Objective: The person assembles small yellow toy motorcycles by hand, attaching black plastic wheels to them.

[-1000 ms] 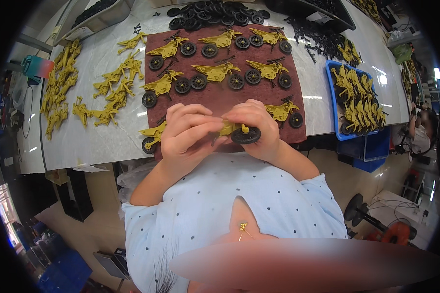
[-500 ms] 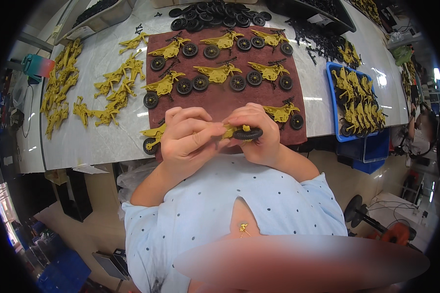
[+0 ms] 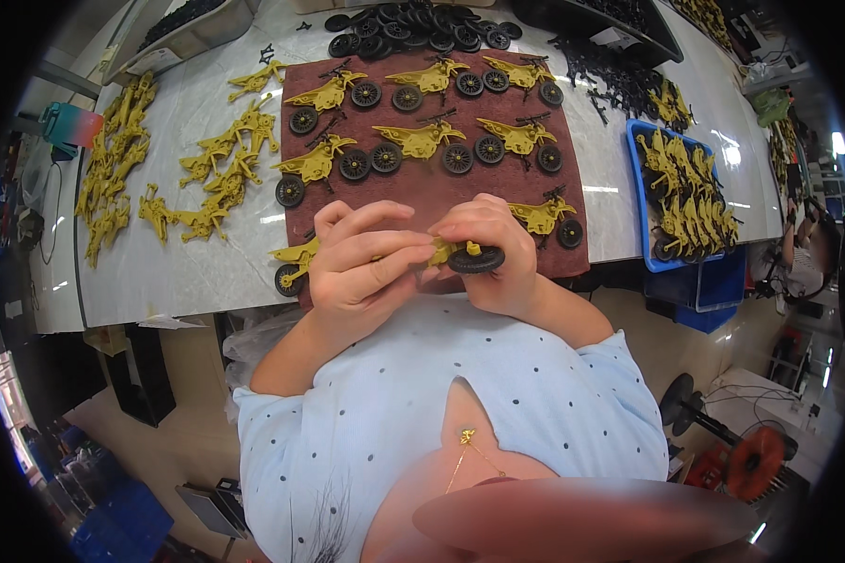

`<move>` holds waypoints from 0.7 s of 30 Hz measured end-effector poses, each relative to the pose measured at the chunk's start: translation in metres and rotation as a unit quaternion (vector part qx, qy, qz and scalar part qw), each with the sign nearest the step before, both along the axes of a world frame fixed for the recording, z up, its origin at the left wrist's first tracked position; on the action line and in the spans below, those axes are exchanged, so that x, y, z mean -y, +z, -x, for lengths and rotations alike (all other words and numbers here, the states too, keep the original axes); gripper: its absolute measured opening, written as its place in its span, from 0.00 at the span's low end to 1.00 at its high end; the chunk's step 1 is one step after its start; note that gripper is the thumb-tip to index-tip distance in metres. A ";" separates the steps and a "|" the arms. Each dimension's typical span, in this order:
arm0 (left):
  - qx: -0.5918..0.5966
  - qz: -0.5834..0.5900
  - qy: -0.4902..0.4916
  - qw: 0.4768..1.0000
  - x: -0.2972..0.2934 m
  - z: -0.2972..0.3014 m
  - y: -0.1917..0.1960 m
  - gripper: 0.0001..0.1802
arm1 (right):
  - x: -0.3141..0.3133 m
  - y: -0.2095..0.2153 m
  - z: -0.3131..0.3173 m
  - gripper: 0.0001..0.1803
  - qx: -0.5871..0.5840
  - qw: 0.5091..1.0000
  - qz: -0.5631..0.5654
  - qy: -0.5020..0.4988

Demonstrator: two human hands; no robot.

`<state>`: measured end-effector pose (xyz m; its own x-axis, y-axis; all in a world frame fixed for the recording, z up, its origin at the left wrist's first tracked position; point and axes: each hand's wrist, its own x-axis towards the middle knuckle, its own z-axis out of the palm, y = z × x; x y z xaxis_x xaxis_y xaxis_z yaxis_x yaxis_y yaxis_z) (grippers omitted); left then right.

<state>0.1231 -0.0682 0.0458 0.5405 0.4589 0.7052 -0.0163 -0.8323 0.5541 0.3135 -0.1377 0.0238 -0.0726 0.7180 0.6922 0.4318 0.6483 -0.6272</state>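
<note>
The right hand (image 3: pixel 499 249) grips a yellow toy motorcycle (image 3: pixel 443 251) over the near edge of the maroon mat (image 3: pixel 390 190); one black wheel (image 3: pixel 476 260) shows. The left hand (image 3: pixel 361 261) curls at the opposite end, covering it; I cannot tell whether it grips. It partly hides a second motorcycle (image 3: pixel 298 254) by the near-left corner.

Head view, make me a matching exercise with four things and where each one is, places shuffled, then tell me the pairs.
Things:
1. blue tray
2. pile of black wheels
3. maroon cloth
4. yellow piece with a black wheel

Places:
A. beneath rows of toy motorcycles
B. held in the right hand
C. to the right of the cloth
D. heaped by the cloth's far edge

Pairs: 1-C, 2-D, 3-A, 4-B
</note>
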 end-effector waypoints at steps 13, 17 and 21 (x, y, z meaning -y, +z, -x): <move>-0.003 -0.075 0.145 0.987 0.009 0.004 0.007 0.20 | -0.005 0.007 -0.008 0.14 0.159 0.959 -0.198 -0.124; 0.008 -0.065 0.126 0.990 0.012 0.004 0.004 0.17 | -0.005 0.008 -0.005 0.13 0.153 0.959 -0.204 -0.127; 0.008 -0.077 0.122 0.989 0.013 0.003 0.003 0.17 | -0.007 0.007 -0.005 0.13 0.134 0.965 -0.190 -0.120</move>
<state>0.1197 -0.0809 0.0489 0.4150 0.4615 0.7841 0.1886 -0.8867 0.4221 0.3180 -0.1303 0.0307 -0.1481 0.4336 0.8889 0.7122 0.6704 -0.2083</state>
